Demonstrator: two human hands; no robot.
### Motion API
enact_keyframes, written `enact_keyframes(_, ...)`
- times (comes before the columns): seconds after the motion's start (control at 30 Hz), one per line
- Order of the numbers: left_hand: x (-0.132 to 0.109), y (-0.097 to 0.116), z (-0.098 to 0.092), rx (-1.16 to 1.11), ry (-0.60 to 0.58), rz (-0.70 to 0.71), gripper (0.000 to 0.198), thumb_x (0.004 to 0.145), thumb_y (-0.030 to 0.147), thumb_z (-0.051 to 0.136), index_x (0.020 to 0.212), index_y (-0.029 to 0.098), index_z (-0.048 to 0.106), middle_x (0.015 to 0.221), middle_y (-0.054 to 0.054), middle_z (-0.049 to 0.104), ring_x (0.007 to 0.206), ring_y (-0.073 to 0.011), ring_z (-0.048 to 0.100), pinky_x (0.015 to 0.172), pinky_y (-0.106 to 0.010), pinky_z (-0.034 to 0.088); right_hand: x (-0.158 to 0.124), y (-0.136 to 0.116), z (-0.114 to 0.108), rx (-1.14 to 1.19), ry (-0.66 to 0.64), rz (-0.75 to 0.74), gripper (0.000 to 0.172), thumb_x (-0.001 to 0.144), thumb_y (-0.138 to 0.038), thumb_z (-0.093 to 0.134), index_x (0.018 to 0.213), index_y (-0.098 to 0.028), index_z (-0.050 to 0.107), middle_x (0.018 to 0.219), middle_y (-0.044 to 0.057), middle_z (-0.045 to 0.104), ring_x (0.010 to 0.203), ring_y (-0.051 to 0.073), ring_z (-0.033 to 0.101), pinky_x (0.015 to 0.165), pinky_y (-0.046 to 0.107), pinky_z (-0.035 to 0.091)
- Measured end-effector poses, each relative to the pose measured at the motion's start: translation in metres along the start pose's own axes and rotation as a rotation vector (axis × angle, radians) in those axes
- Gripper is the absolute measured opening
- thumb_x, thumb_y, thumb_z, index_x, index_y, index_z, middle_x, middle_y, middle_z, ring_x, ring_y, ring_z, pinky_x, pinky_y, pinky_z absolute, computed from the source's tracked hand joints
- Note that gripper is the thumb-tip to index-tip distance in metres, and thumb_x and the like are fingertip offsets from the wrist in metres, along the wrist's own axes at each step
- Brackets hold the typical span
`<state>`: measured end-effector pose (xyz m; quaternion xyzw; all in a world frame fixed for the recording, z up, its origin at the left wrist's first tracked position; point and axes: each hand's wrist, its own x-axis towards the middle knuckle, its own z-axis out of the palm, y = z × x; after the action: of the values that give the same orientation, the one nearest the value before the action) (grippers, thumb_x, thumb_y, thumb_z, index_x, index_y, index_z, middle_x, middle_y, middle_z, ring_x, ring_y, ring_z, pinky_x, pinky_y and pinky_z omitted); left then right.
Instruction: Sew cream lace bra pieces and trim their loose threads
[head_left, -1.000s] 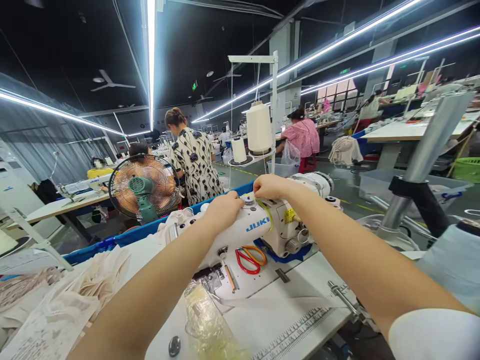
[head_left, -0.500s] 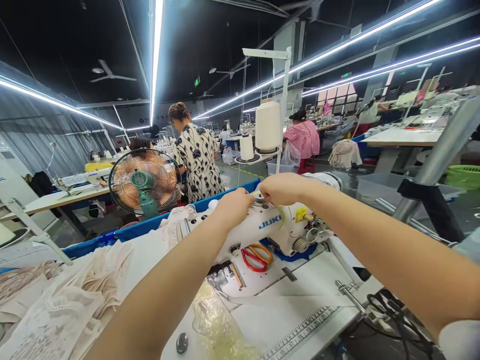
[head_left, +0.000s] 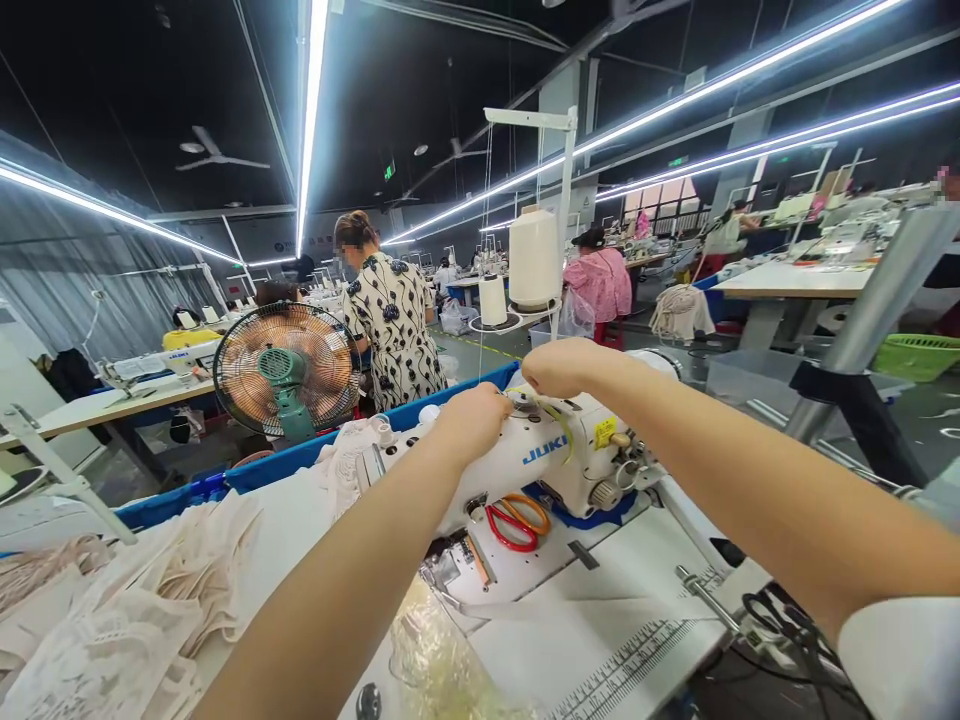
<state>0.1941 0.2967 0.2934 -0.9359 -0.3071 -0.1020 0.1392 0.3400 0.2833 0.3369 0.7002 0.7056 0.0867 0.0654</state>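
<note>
Both my hands rest on top of a white JUKI sewing machine (head_left: 540, 455). My left hand (head_left: 472, 420) is closed, its fingers curled down by the round bobbin winder (head_left: 521, 400) on the machine's top. My right hand (head_left: 559, 365) is also closed, pinching at the same spot from the right; I cannot make out what either hand holds, perhaps thread. A yellow-green strip (head_left: 559, 420) lies over the machine's top. Red and orange scissors (head_left: 517, 515) lie on the bed under the machine's arm.
A thread stand with a large cream cone (head_left: 534, 258) and a small one (head_left: 493, 299) rises behind the machine. Cream lace fabric (head_left: 135, 610) is piled at left, a clear plastic bag (head_left: 431, 660) in front. A fan (head_left: 289, 372) and other workers stand beyond a blue bin edge (head_left: 300, 455).
My right hand lifted slightly off the machine's top and my left hand stayed by the winder. The camera view shifted a little; the machine sits further right than a second ago.
</note>
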Motion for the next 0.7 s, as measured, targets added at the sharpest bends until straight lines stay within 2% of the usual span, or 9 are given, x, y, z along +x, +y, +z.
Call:
enact_keyframes(0.13, 0.0, -0.001, 0.001, -0.002, 0.003, 0.0, 0.027, 0.086, 0.018, 0.042, 0.097, 0.019, 0.067, 0.096, -0.008, 0.06, 0.084, -0.0205, 0.06, 0.071, -0.027, 0.048, -0.003, -0.01, -0.01, -0.014, 0.0, -0.037, 0.013, 0.082, -0.024, 0.061, 0.073, -0.015, 0.063, 0.078, 0.001, 0.066, 0.077, 0.014, 0.062, 0.074, 0.034, 0.049)
enact_keyframes(0.27, -0.002, 0.0, 0.002, 0.005, -0.015, 0.002, 0.025, 0.086, 0.018, 0.044, 0.097, 0.02, 0.066, 0.096, -0.007, 0.059, 0.084, -0.0205, 0.061, 0.071, -0.028, 0.049, -0.015, -0.009, -0.009, -0.061, -0.083, -0.142, 0.015, 0.081, -0.025, 0.061, 0.071, -0.014, 0.061, 0.072, -0.001, 0.063, 0.071, 0.013, 0.06, 0.071, 0.033, 0.049)
enact_keyframes(0.4, -0.003, 0.001, 0.0, 0.008, -0.045, 0.003, 0.024, 0.086, 0.018, 0.044, 0.096, 0.021, 0.066, 0.095, -0.007, 0.059, 0.082, -0.0198, 0.061, 0.068, -0.027, 0.049, -0.004, 0.005, -0.005, -0.135, -0.113, -0.148, 0.02, 0.087, -0.03, 0.055, 0.075, -0.014, 0.061, 0.074, 0.0, 0.063, 0.069, 0.012, 0.059, 0.068, 0.031, 0.049)
enact_keyframes(0.5, -0.002, 0.001, -0.001, 0.01, -0.056, 0.007, 0.025, 0.086, 0.017, 0.044, 0.097, 0.021, 0.066, 0.096, -0.007, 0.058, 0.084, -0.02, 0.061, 0.068, -0.026, 0.049, 0.004, -0.003, -0.006, -0.12, -0.07, -0.174, 0.017, 0.088, -0.027, 0.051, 0.083, -0.016, 0.062, 0.081, 0.002, 0.064, 0.072, 0.013, 0.059, 0.067, 0.03, 0.048)
enact_keyframes(0.6, -0.002, 0.001, -0.001, 0.014, -0.057, 0.022, 0.026, 0.084, 0.015, 0.045, 0.099, 0.02, 0.065, 0.098, -0.008, 0.058, 0.087, -0.0216, 0.061, 0.068, -0.028, 0.05, -0.004, -0.014, -0.003, -0.096, -0.04, -0.219, 0.013, 0.08, -0.014, 0.053, 0.08, -0.017, 0.065, 0.082, 0.008, 0.067, 0.073, 0.02, 0.06, 0.06, 0.033, 0.044)
enact_keyframes(0.7, -0.002, 0.001, 0.0, 0.013, -0.059, 0.03, 0.027, 0.083, 0.015, 0.045, 0.101, 0.02, 0.064, 0.097, -0.007, 0.059, 0.084, -0.0214, 0.061, 0.066, -0.029, 0.05, -0.009, -0.006, 0.005, -0.105, -0.053, -0.179, 0.016, 0.072, -0.008, 0.055, 0.065, -0.016, 0.067, 0.075, 0.014, 0.067, 0.067, 0.026, 0.06, 0.053, 0.035, 0.039)
